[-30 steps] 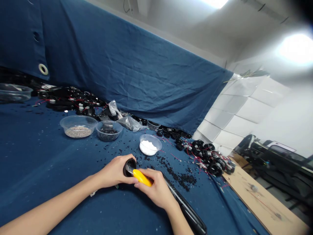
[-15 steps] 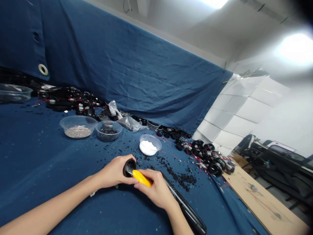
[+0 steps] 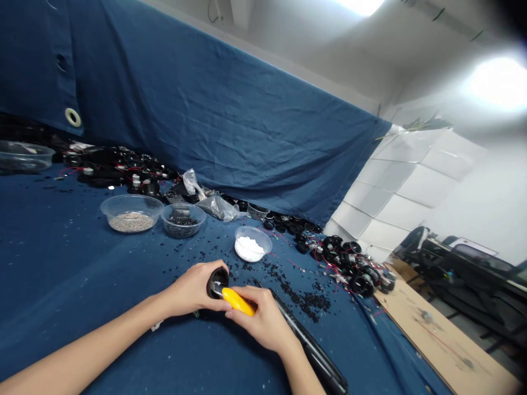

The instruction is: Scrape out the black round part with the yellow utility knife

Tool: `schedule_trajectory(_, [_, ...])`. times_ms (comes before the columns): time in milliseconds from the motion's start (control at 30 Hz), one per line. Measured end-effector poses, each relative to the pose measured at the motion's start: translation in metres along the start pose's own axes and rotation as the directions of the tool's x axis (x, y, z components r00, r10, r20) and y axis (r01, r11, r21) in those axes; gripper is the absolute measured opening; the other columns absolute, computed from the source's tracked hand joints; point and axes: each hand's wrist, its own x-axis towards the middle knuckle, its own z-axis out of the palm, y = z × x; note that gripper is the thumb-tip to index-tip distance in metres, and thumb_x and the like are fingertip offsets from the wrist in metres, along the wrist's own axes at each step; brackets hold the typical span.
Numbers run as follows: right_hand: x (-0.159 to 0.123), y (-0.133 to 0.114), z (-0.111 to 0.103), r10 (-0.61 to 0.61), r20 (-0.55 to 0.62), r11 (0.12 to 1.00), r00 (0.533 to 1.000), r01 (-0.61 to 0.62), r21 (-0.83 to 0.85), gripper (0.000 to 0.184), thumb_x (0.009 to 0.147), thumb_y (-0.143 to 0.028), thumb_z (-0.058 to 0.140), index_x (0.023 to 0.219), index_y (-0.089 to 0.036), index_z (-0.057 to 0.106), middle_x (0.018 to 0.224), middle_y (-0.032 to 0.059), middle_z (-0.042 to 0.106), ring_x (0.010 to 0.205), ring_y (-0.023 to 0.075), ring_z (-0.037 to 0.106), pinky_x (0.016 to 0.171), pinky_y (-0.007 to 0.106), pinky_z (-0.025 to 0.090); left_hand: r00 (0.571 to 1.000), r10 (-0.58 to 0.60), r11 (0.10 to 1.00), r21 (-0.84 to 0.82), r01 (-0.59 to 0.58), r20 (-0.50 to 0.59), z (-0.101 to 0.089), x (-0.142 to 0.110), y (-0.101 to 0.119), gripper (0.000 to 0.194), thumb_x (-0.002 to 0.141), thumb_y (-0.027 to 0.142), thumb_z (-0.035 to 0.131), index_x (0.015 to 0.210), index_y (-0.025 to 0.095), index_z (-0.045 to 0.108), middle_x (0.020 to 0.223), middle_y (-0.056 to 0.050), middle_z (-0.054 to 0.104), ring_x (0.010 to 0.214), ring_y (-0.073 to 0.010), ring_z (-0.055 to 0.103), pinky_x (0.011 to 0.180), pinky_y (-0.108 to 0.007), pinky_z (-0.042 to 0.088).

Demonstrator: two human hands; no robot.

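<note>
Far left edge of the frame there's a clear tub [image 3: 22, 155] sitting on the blue-covered worktop [image 3: 61, 263], and behind it a heap of black parts with red wires [image 3: 115, 167] along the blue curtain. Moving right, two clear bowls stand side by side in the left-middle: one with greyish grit [image 3: 132, 211], one with small black bits [image 3: 183, 218]. Just behind those is a crumpled plastic bag [image 3: 209, 200].

Lower middle is where the action is. The left hand [image 3: 191, 289] is wrapped around a small round black part [image 3: 217, 281], holding it down on the worktop. The right hand [image 3: 265, 321] is closed on a yellow-handled tool [image 3: 239, 302], its tip right at the black part, looks like it's touching, but it's too small to be sure. A long black bar [image 3: 313, 351] lies under the right wrist, running to the bottom edge.

Just above the hands is a small bowl of white stuff [image 3: 251, 244], loose black bits [image 3: 304, 299] scattered to its right, then another pile of black wired parts [image 3: 354, 269] in the right-middle.
</note>
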Motion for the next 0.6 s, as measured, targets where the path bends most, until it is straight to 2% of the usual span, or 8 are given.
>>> schedule_trajectory(233, [0.0007, -0.0026, 0.0007, 0.019, -0.056, 1.000, 0.998, -0.020, -0.022, 0.026, 0.081, -0.025, 0.071, 0.107, -0.024, 0.071, 0.080, -0.0004, 0.065, 0.072, 0.0156, 0.054, 0.066, 0.024, 0.036, 1.000, 0.005, 1.000, 0.001, -0.005, -0.019, -0.0010, -0.0012, 0.0016, 0.043, 0.065, 0.045, 0.075, 0.095, 0.021, 0.056, 0.085, 0.002, 0.064, 0.076, -0.0183, 0.058, 0.067, -0.025, 0.040])
schedule_trajectory(433, [0.0011, -0.0038, -0.0003, 0.007, -0.026, 1.000, 1.000, -0.007, -0.006, 0.026, 0.081, -0.026, 0.072, 0.107, -0.023, 0.071, 0.081, 0.0003, 0.066, 0.073, 0.0165, 0.055, 0.066, 0.024, 0.036, 1.000, 0.009, 1.000, -0.004, -0.009, -0.009, -0.0018, -0.0013, 0.0023, 0.044, 0.063, 0.045, 0.077, 0.094, 0.021, 0.056, 0.086, 0.001, 0.064, 0.078, -0.0193, 0.058, 0.068, -0.026, 0.041])
schedule_trajectory(600, [0.0017, -0.0034, -0.0007, 0.020, -0.046, 1.000, 0.999, -0.020, -0.009, 0.026, 0.081, -0.025, 0.071, 0.107, -0.024, 0.071, 0.082, -0.0001, 0.066, 0.074, 0.0163, 0.055, 0.067, 0.024, 0.037, 1.000, 0.003, 1.000, 0.006, -0.003, -0.018, -0.0006, 0.0003, 0.0013, 0.043, 0.065, 0.045, 0.076, 0.096, 0.021, 0.056, 0.085, 0.002, 0.064, 0.077, -0.0188, 0.058, 0.068, -0.026, 0.040])
